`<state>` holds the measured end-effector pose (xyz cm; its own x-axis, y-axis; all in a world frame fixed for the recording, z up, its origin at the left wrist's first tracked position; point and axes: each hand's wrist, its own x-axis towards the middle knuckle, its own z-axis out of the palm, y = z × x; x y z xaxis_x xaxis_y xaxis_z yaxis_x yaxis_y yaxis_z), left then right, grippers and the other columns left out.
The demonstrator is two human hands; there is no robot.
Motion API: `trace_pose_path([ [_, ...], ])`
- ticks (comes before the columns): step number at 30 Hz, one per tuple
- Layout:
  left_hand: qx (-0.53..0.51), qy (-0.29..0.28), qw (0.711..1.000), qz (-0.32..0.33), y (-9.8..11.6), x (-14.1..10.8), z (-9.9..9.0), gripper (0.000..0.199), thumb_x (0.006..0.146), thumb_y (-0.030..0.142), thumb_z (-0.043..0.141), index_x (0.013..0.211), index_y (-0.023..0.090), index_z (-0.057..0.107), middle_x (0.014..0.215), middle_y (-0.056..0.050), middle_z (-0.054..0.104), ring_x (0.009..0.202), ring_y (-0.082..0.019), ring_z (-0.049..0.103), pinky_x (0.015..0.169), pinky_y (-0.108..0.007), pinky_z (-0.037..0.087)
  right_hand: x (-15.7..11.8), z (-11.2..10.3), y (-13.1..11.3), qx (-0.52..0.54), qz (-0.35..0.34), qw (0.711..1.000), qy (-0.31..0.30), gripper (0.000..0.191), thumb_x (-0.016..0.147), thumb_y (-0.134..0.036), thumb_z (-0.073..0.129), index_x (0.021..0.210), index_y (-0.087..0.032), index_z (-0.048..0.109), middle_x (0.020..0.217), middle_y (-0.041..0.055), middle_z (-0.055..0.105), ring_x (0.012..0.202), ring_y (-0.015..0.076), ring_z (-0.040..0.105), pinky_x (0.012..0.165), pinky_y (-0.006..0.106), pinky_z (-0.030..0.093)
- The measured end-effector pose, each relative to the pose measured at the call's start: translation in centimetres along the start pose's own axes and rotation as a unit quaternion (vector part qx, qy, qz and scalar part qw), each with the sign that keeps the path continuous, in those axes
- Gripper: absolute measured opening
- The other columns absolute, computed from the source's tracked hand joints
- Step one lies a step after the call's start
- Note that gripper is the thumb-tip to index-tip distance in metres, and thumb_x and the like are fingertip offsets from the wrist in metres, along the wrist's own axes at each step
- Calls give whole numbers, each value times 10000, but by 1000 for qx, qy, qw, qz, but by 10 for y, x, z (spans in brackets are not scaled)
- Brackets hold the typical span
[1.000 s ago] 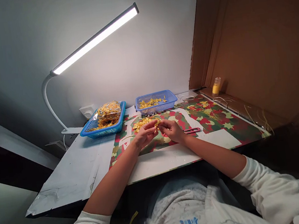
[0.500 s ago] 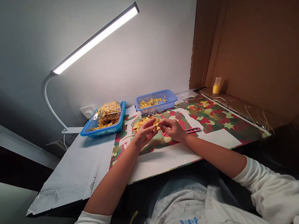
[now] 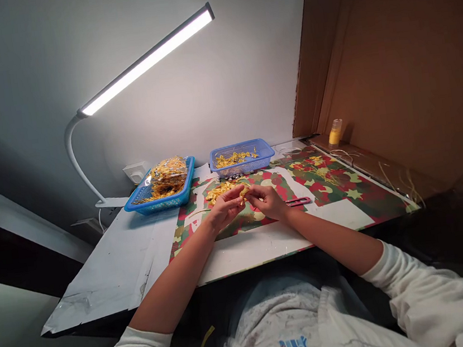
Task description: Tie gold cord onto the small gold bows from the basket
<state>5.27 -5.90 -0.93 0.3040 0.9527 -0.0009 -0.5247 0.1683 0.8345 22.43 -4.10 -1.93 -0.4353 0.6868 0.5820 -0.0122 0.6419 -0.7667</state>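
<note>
Both my hands meet over the patterned mat [image 3: 241, 224] at the middle of the table. A small gold ribbon bow [image 3: 244, 192] is pinched between them, its exact shape partly covered by fingers. My left hand [image 3: 226, 208] grips it from the left with thumb and fingertips. From the right, my right hand [image 3: 266, 202] pinches its other side, fingers bent. Just behind my left hand lies a pile of gold bows [image 3: 219, 192]. Pink-handled snips or a similar slim tool [image 3: 299, 202] rest beside my right wrist.
A blue basket [image 3: 161, 203] with gold pieces and a plastic bag stands back left. Behind my hands, a lilac-blue basket [image 3: 251, 165] holds gold bows. Gold ties [image 3: 324, 170] lie at right, near a small yellow-filled bottle [image 3: 335, 133]. A lamp [image 3: 150, 62] arches overhead; cardboard [image 3: 392, 75] walls the right.
My fingers have shifted slightly around the gold bow, and the bow has turned a little between them. My arms and everything on the table stay in place.
</note>
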Motion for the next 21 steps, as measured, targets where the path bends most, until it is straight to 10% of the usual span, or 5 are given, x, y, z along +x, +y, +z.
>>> trace_pose_path([
  [21,26,7,999,29,-2,3,2,425,497,73,852,882,211,738,865,-1,696,714,-79,618,634,-172,466,1,1,-4,6,13,1000,17,239,861,-380,552,728,-181,569,568,-26,513,537,99,454,532,232,370],
])
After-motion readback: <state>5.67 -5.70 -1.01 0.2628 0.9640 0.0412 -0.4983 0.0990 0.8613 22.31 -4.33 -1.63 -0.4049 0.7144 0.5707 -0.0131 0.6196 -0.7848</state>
